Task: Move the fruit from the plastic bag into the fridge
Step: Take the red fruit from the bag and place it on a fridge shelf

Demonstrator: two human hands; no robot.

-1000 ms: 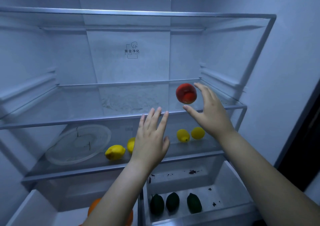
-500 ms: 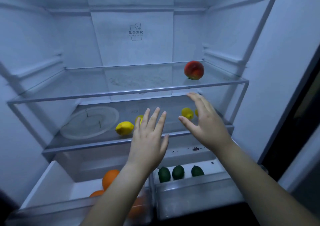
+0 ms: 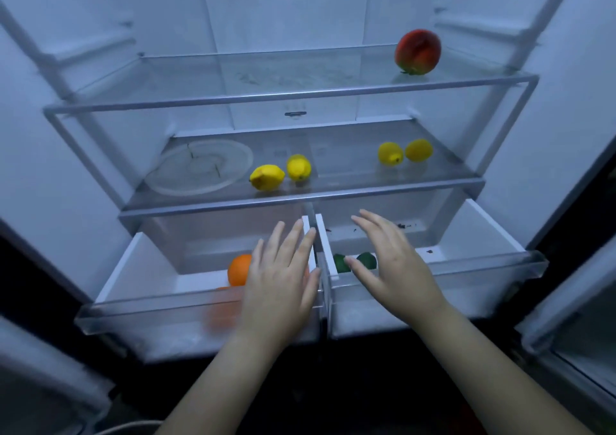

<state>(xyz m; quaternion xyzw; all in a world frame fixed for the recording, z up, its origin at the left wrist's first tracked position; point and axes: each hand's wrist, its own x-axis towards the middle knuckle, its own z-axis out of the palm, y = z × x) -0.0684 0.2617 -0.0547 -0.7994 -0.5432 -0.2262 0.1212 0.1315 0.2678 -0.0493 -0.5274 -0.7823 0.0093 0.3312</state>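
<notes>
My left hand (image 3: 283, 278) and right hand (image 3: 395, 268) hovered empty, fingers (image 3: 293, 236) straight, above the open drawers (image 3: 150, 311), with the red fruit (image 3: 418, 51) sitting at one o'clock.

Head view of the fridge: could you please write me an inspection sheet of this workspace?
Surface: upper glass shelf with faint smears; lower glass shelf beneath it.
Job's things: red fruit on the upper shelf, right; four lemons on the lower shelf; oranges in the left drawer; green fruits in the right drawer.
Clutter: clear round plate on the lower shelf, left; dark crumbs in the right drawer.
Hands: left hand and right hand open, empty, above the drawers.
Cables: pale cord, bottom left.
Surroundings: fridge door open at right.
</notes>
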